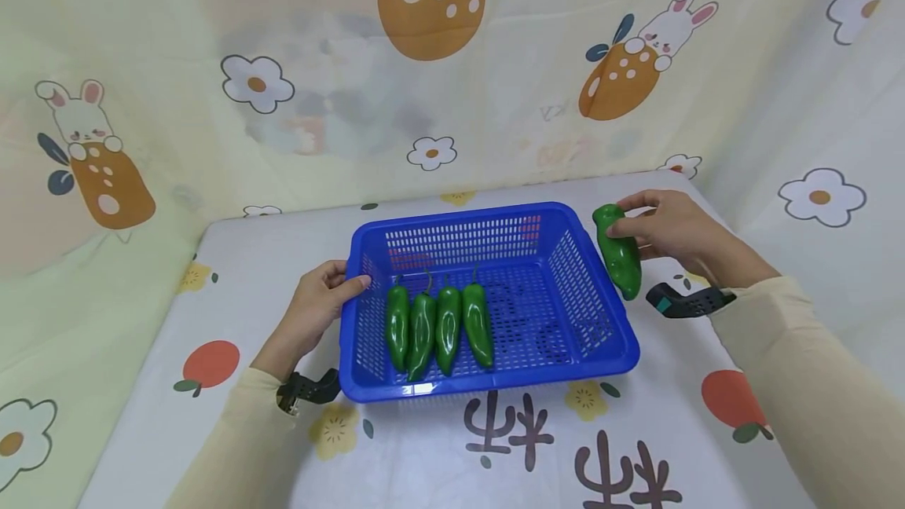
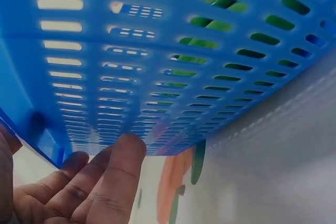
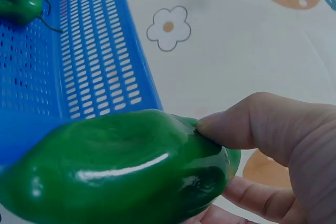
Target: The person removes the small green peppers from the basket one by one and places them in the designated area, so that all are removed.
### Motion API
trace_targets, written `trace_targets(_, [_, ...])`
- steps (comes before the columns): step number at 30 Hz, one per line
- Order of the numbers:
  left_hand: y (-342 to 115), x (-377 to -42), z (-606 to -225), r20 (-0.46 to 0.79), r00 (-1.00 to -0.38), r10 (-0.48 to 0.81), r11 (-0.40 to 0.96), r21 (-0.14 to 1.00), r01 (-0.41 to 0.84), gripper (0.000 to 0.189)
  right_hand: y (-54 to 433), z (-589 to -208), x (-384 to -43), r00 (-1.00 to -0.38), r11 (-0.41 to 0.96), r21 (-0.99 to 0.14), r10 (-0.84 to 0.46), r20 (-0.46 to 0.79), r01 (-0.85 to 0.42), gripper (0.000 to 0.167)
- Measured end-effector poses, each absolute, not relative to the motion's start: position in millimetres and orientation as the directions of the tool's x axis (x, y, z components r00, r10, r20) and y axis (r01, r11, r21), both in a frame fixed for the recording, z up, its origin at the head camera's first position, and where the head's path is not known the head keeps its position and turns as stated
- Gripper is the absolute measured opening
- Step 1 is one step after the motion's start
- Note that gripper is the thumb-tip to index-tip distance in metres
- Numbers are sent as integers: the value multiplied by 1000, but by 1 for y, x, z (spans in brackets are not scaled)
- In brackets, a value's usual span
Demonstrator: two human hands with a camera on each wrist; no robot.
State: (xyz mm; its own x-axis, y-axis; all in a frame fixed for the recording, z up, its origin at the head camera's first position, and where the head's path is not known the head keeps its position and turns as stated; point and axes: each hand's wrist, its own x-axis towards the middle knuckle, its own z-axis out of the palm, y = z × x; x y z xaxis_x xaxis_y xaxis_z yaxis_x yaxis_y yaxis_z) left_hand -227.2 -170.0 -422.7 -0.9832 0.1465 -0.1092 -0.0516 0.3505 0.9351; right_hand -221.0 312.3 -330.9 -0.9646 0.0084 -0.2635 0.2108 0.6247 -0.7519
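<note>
A blue plastic basket (image 1: pixel 488 379) with slotted walls sits tilted in the middle of the head view. Several slim green peppers (image 1: pixel 448 328) lie side by side in its left half, stems toward the back. My left hand (image 1: pixel 318 301) grips the basket's left rim, thumb on top and fingers against the outer wall, as the left wrist view shows. At the basket's right side, my right hand (image 1: pixel 665 230) pinches a larger green pepper (image 1: pixel 622 258) near its upper end. This pepper hangs beside the right rim and fills the lower right wrist view (image 3: pixel 115 169).
A white patterned cloth (image 1: pixel 417 462) covers the table. Behind it rises a printed curtain (image 1: pixel 339 132) with rabbits and flowers, which also closes off both sides. A black wrist strap piece (image 1: pixel 689 302) sticks out below the right hand.
</note>
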Motion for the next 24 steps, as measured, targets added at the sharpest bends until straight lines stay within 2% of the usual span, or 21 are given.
trace_targets(24, [-168, -225, -420, -139, -983, 122, 336, 938, -91, 46, 347, -369, -227, -947, 589, -755, 63, -315, 290, 69])
